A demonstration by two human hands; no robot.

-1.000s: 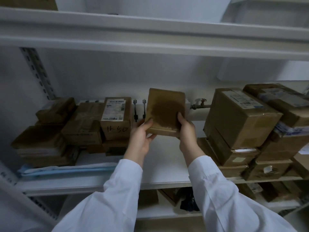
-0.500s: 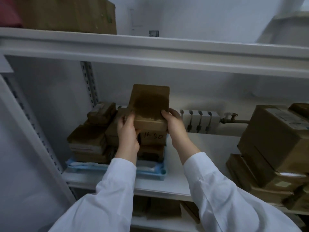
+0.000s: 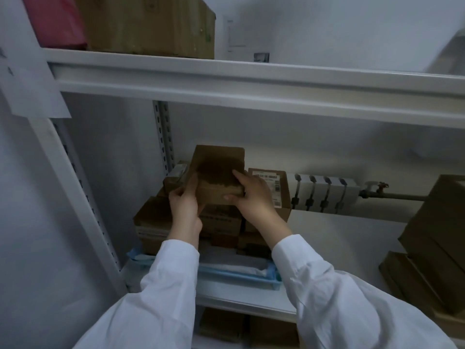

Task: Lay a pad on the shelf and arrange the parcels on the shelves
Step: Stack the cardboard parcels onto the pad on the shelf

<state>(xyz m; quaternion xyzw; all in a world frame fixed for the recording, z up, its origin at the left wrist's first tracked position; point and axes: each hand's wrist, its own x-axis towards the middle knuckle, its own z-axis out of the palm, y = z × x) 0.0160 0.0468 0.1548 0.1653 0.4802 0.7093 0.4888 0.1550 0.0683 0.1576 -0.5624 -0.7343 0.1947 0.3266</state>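
Far left: white metal post [image 3: 81, 197], with a white paper sheet [image 3: 32, 84] hanging over its upper end.
Top shelf: pink-red wrapped parcel [image 3: 57, 21] beside a large brown cardboard box [image 3: 151, 23], both on the white metal top shelf [image 3: 251, 84].
Middle shelf, left end: stack of brown cardboard parcels [image 3: 151, 217] standing on a blue-edged white pad [image 3: 226, 273], which lies flat on the white metal middle shelf [image 3: 339, 248].
Left hand [image 3: 185, 207]: white sleeve; grip curled round the left edge of the stained brown cardboard parcel [image 3: 219, 170].
Task parcel: held between both hands at the top of the stack, its far end tilted up. I cannot tell whether its underside touches the stack.
Right hand [image 3: 254, 200]: grip on the same parcel's right front corner, fingers on top, thumb on the front face.
Just right of it: brown cardboard parcel with a white barcode label [image 3: 276, 180], in the same stack.
Back wall: white ribbed radiator [image 3: 324, 195]; grey pipe with a valve [image 3: 377, 191].
Right end: tall pile of brown cardboard boxes [image 3: 432, 235], well apart from the pad.
Below: brown boxes on the lower shelf [image 3: 221, 326].
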